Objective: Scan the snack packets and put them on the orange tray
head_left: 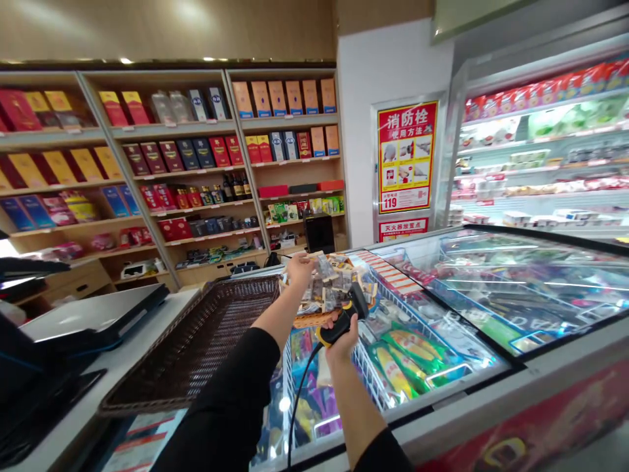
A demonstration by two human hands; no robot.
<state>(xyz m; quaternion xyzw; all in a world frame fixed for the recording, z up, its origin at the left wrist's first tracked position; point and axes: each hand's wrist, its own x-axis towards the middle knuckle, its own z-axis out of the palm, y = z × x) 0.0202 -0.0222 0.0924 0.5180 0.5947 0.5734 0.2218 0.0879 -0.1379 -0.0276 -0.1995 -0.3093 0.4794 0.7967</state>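
In the head view my right hand (344,337) is wrapped round the grip of a black and yellow barcode scanner (339,326). Its head points forward and up, and a black cable (297,406) runs down from it. My left hand (299,267) reaches over a heap of small clear packets (337,288) and pinches one packet (324,267) at its edge. The packets fill a shallow tan woven basket (312,320), which rests on the freezer's glass top. The contents of the packets are too small to name.
Left of my arms lies a dark brown woven tray (196,347). A chest freezer (491,387) with bagged goods under glass stretches to the right. Counter equipment (98,314) stands at far left. Behind are shelves of boxes (191,170) and a lit cooler (540,157).
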